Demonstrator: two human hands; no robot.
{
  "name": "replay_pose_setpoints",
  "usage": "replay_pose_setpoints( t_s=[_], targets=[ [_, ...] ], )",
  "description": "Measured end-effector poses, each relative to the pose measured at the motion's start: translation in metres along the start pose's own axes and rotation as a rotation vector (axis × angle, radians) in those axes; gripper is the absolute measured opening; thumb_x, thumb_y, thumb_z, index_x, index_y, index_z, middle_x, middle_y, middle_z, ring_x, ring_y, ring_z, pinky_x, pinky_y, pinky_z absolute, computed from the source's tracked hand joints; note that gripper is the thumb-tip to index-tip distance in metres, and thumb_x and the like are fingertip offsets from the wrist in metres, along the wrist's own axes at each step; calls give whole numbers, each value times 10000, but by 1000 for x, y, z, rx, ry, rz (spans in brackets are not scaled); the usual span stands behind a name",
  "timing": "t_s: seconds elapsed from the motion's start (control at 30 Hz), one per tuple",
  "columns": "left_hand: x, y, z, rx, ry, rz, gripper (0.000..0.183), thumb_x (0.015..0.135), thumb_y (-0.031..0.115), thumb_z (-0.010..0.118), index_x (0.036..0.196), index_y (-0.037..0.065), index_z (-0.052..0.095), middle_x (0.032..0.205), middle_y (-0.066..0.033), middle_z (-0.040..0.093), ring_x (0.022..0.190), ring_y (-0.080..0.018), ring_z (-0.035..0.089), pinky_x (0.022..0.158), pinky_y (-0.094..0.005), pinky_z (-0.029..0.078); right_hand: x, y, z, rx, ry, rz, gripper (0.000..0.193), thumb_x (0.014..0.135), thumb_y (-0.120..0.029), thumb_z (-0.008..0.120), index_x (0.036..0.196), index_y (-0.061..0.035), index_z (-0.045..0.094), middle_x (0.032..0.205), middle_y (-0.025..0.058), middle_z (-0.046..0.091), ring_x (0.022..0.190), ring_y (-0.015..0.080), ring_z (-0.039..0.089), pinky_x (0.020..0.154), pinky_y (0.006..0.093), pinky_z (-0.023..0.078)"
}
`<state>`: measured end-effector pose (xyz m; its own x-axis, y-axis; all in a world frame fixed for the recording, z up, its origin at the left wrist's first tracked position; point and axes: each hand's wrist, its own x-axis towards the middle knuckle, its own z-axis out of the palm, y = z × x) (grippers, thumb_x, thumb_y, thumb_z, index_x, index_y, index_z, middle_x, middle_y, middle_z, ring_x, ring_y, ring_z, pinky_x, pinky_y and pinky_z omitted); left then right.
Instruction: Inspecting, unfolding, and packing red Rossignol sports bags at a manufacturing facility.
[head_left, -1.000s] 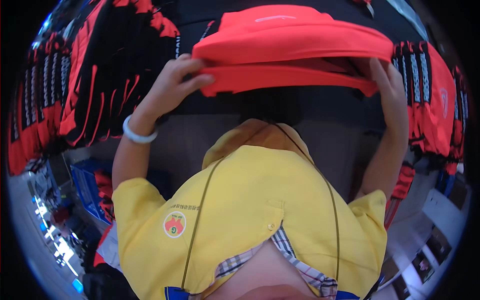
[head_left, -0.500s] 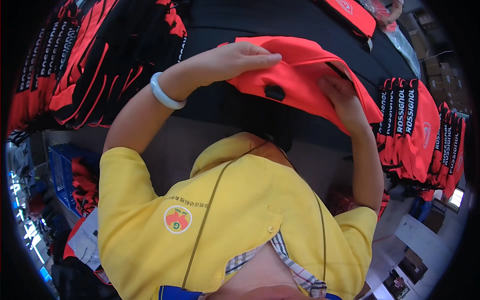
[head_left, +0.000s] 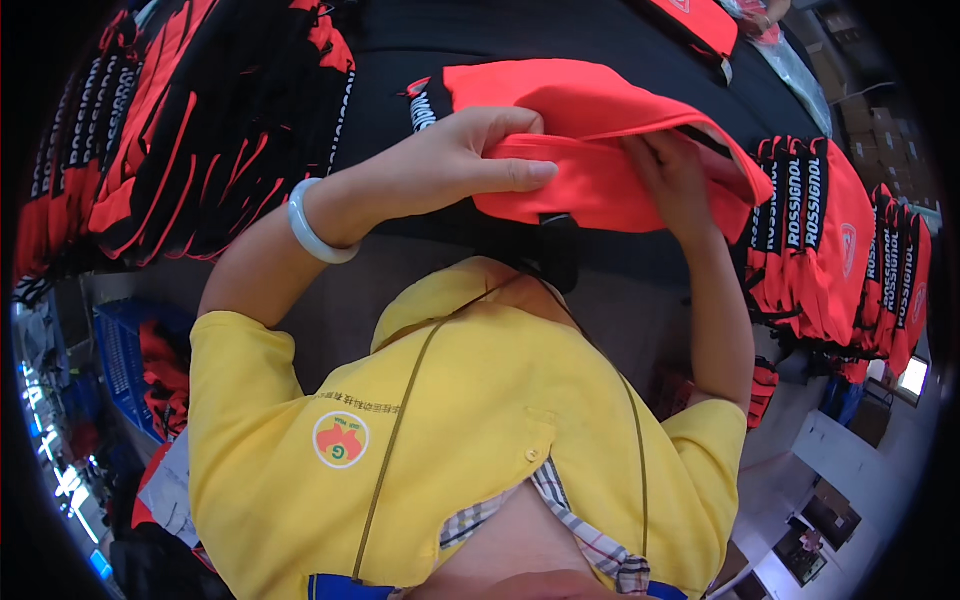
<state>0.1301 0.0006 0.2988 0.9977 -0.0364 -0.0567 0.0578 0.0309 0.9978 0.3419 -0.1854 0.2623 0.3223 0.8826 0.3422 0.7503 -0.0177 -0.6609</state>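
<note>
The left hand (head_left: pixel 465 160) grips the red bag (head_left: pixel 590 185) — thumb on top — while the right hand (head_left: pixel 675 180) reaches under its flap, hold unclear. The bag is by the near edge of the black table (head_left: pixel 430 35), a gap separating it from the left pile (head_left: pixel 215 150); the right pile (head_left: pixel 835 225) sits close. Boxes (head_left: pixel 885 155) stand beyond.

White lettering (head_left: pixel 814 200) on stacked bags (head_left: pixel 835 255), round shirt (head_left: pixel 480 400) emblem (head_left: pixel 341 440)

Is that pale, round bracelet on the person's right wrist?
No, the pale, round bracelet circles the left wrist, while the right wrist is bare.
</note>
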Motion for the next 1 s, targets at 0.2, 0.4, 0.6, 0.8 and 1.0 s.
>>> replay_pose_setpoints(
  t_s=[0.2,0.4,0.6,0.8,1.0],
  targets=[
    [-1,-6,17,-172,235,-166,419,949,189,649,1299,-7,528,1047,30,600,927,-22,557,842,-188,456,3,14,0,-99,50,-47,232,945,-187,614,1097,-16,655,953,202,676,876,357,666,749,365,516],
    [-20,2,-54,20,550,41,270,938,208,645,1126,13,648,967,-1,655,896,-46,616,792,-193,479,-18,5,-55,-72,-98,358,270,966,-210,609,1110,12,659,927,85,694,925,137,639,822,264,487],
    [-59,9,-134,65,831,16,232,912,160,678,1086,7,697,956,-55,698,830,-86,650,746,-183,487,-30,-31,-76,391,-547,397,513,897,-137,701,1303,94,489,1126,50,604,975,87,566,869,255,483],
    [-66,8,-180,-2,741,-29,272,929,168,649,1149,9,669,1037,-51,686,934,-96,642,842,-209,478,-25,-49,-35,781,-121,207,407,881,-185,727,1174,53,572,1010,29,624,912,81,566,817,244,486],
    [-63,13,-184,22,718,-44,257,942,177,638,1133,10,679,1004,-33,691,876,-73,642,789,-198,483,-22,-41,-25,654,32,125,302,884,-158,721,1095,12,588,932,4,606,853,63,551,785,230,480]
  ],
)
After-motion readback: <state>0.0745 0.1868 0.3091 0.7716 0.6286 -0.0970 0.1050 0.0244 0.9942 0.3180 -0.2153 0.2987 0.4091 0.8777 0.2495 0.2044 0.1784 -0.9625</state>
